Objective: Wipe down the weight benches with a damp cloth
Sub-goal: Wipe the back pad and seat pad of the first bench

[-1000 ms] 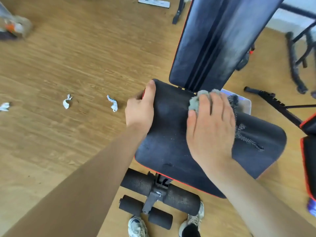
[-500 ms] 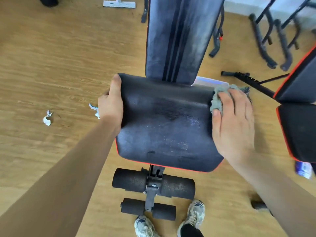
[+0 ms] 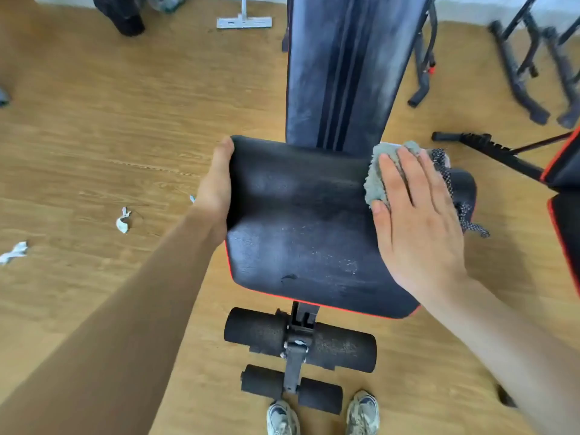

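A weight bench stands in front of me, with a black, red-trimmed seat pad [image 3: 301,233] and a raised backrest [image 3: 342,70] streaked with grey dust. My left hand [image 3: 215,189] grips the seat's left edge, thumb on top and fingers curled under. My right hand [image 3: 417,215] lies flat with straight fingers on a grey cloth [image 3: 375,180], pressing it onto the seat's right side near the backrest. The cloth's dark mesh part [image 3: 461,205] hangs over the seat's right edge.
Foam leg rollers [image 3: 254,332] stick out below the seat, just ahead of my shoes [image 3: 282,417]. A second bench [image 3: 565,196] stands at the right edge. Black metal frames [image 3: 518,73] lie at the back right. A mop head [image 3: 243,22] and paper scraps [image 3: 122,221] lie on the wooden floor.
My right hand slid the cloth from mid-seat to the right edge, then slightly back left. The view swung to face the bench squarely. My left hand kept its grip.
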